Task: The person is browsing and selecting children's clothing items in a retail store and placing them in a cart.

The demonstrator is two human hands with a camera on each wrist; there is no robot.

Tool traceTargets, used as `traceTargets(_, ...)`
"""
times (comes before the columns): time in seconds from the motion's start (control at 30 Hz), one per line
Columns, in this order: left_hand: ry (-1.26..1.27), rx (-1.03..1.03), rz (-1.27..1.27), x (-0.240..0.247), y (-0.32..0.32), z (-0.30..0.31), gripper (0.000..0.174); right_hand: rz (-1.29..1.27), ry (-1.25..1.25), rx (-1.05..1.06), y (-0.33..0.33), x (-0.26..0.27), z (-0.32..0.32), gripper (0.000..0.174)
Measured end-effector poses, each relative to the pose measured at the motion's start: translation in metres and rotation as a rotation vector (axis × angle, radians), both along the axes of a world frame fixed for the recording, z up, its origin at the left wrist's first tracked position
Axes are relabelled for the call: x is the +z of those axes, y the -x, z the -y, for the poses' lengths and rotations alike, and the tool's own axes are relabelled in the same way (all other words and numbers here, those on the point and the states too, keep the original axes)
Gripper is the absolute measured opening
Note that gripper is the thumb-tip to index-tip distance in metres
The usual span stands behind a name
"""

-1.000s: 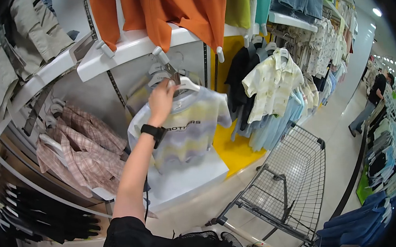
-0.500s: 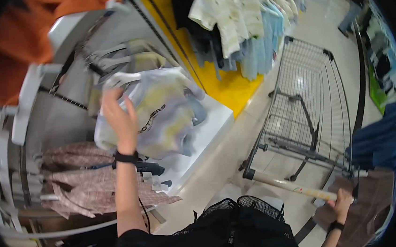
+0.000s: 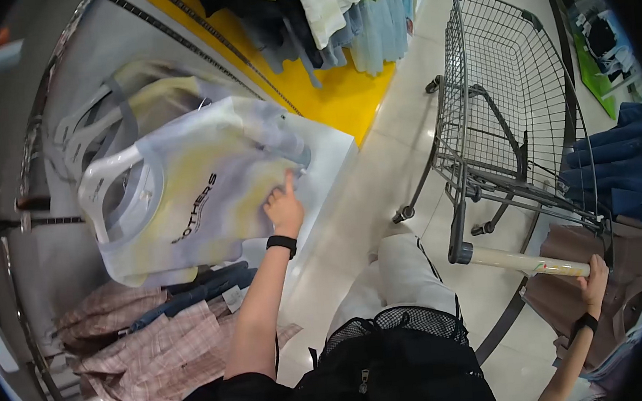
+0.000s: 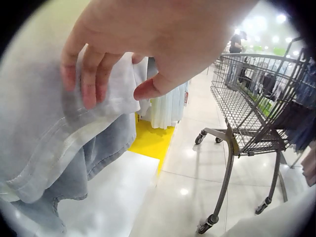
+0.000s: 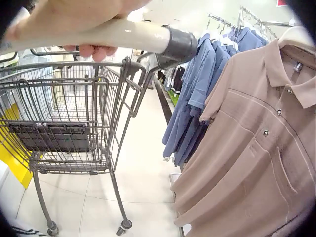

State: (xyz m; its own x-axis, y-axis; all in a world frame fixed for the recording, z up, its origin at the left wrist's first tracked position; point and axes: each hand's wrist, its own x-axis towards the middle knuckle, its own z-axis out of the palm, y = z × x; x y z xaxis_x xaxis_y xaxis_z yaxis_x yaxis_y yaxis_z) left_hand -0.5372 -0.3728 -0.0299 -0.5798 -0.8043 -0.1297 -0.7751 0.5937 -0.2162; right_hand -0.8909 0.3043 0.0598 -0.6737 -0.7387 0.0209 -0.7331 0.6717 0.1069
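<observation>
My left hand (image 3: 286, 211) is at the lower edge of a pastel tie-dye T-shirt (image 3: 205, 188) with dark lettering, which hangs tilted on a white hanger (image 3: 94, 186). In the left wrist view the bent fingers (image 4: 90, 91) lie against the cloth near its hem, with the thumb apart from them. Grey-blue denim (image 4: 111, 148) shows beneath the shirt. On the other side, my right hand (image 3: 594, 283) grips the pale handle (image 3: 528, 260) of a wire shopping cart (image 3: 509, 85); in the right wrist view its fingers curl under the bar.
Pink plaid shirts (image 3: 163, 356) hang at the lower left, above a rail. A white display ledge (image 3: 329, 158) and a yellow panel (image 3: 373, 100) stand beyond the T-shirt. A brown polo shirt (image 5: 261, 133) and blue shirts (image 5: 197, 94) hang close to the cart's right side.
My left hand has moved from the hanger down to the T-shirt's lower edge. My right hand came into view on the cart handle. The head view has tilted down.
</observation>
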Motion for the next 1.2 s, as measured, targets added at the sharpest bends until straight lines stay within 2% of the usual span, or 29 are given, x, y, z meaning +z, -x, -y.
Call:
traceTargets(0.07, 0.044, 0.119, -0.029, -0.002, -0.004, 0.013, 0.073, 0.046, 0.008, -0.101, -0.011, 0.024, 0.026, 0.076)
traceTargets(0.1, 0.056, 0.135, -0.072, -0.007, -0.008, 0.021, 0.074, 0.065, -0.032, -0.13, -0.016, 0.037, 0.038, 0.06)
traceTargets(0.17, 0.091, 0.136, -0.092, -0.009, -0.015, 0.034, 0.071, 0.19, 0.116, -0.312, -0.035, 0.062, 0.085, 0.045)
traceTargets(0.23, 0.137, 0.156, -0.118, -0.006, -0.029, 0.034, 0.063, 0.454, 0.276, -0.409, -0.056, 0.085, 0.128, 0.04)
traceTargets(0.27, 0.144, 0.155, -0.119, -0.007, -0.028, 0.033, 0.063, 0.717, 0.471, -0.491, -0.079, 0.113, 0.192, 0.041)
traceTargets(0.3, 0.104, 0.207, -0.12, -0.007, -0.031, 0.031, 0.062, 1.028, 0.543, -0.446, -0.094, 0.135, 0.245, 0.044)
traceTargets(0.33, 0.063, 0.257, -0.118, -0.007, -0.038, 0.028, 0.06, 0.988, 0.497, -0.201, -0.121, 0.141, 0.28, 0.045)
traceTargets(0.37, 0.069, 0.245, -0.111, -0.009, -0.045, 0.025, 0.06, 1.328, 0.31, 0.124, -0.12, 0.146, 0.324, 0.041)
traceTargets(0.4, 0.005, 0.278, -0.107, -0.016, -0.048, 0.023, 0.057, 1.346, 0.313, 0.501, -0.126, 0.134, 0.357, 0.037)
traceTargets(0.47, -0.06, 0.335, -0.103, -0.022, -0.042, 0.02, 0.055, 1.299, 0.405, 0.569, -0.125, 0.127, 0.404, 0.034)
traceTargets(0.53, -0.246, 0.265, -0.193, -0.019, -0.048, 0.009, 0.049, 0.993, 0.469, 0.487, -0.125, 0.137, 0.455, 0.033)
traceTargets(0.57, -0.241, 0.275, -0.175, -0.014, -0.049, 0.003, 0.049, 1.055, 0.504, 0.561, -0.126, 0.133, 0.473, 0.033)
traceTargets(0.6, -0.276, 0.234, -0.194, -0.009, -0.042, -0.002, 0.048, 1.104, 0.543, 0.637, -0.126, 0.123, 0.493, 0.033)
traceTargets(0.67, -0.324, 0.203, -0.212, -0.005, -0.039, -0.006, 0.047, 1.111, 0.31, 0.818, -0.123, 0.103, 0.538, 0.039)
traceTargets(0.73, -0.309, 0.149, -0.302, -0.004, -0.038, -0.006, 0.046, 1.094, 0.266, 0.944, -0.125, 0.04, 0.605, 0.051)
traceTargets(0.77, -0.343, 0.168, -0.331, 0.005, -0.034, -0.006, 0.046, 1.072, 0.319, 0.889, -0.127, 0.016, 0.634, 0.063)
traceTargets(0.83, -0.351, 0.149, -0.406, 0.006, -0.037, -0.005, 0.047, 0.921, 0.34, 0.714, -0.136, -0.034, 0.685, 0.074)
traceTargets(0.87, -0.356, 0.126, -0.48, 0.005, -0.038, -0.003, 0.049, 0.917, 0.339, 0.716, -0.144, -0.064, 0.703, 0.074)
traceTargets(0.93, -0.39, 0.167, -0.54, -0.003, -0.04, -0.003, 0.05, 0.817, 0.532, 0.79, -0.151, -0.115, 0.738, 0.079)
traceTargets(1.0, -0.492, 0.163, -0.641, -0.005, -0.039, 0.005, 0.05, 1.063, 0.273, 0.787, -0.176, -0.131, 0.741, 0.068)
traceTargets(1.03, -0.671, 0.252, -0.731, -0.005, -0.037, 0.01, 0.049, 1.067, 0.17, 0.857, -0.198, -0.152, 0.745, 0.062)
traceTargets(1.07, -0.858, 0.363, -0.813, -0.006, -0.041, 0.008, 0.047, 1.22, 0.377, 0.845, -0.222, -0.158, 0.722, 0.055)
traceTargets(1.1, -0.875, 0.389, -0.794, -0.019, -0.053, 0.009, 0.047, 1.36, 0.581, 0.855, -0.246, -0.164, 0.698, 0.048)
traceTargets(1.13, -0.894, 0.566, -0.93, -0.04, -0.069, 0.015, 0.045, 1.566, 1.133, 0.714, -0.259, -0.154, 0.665, 0.041)
traceTargets(1.17, -0.901, 0.749, -1.059, -0.051, -0.081, 0.018, 0.043, 1.353, 0.806, 0.904, -0.27, -0.162, 0.657, 0.038)
traceTargets(1.2, -0.911, 0.773, -1.036, -0.048, -0.083, 0.017, 0.043, 1.126, 0.479, 1.061, -0.281, -0.17, 0.649, 0.034)
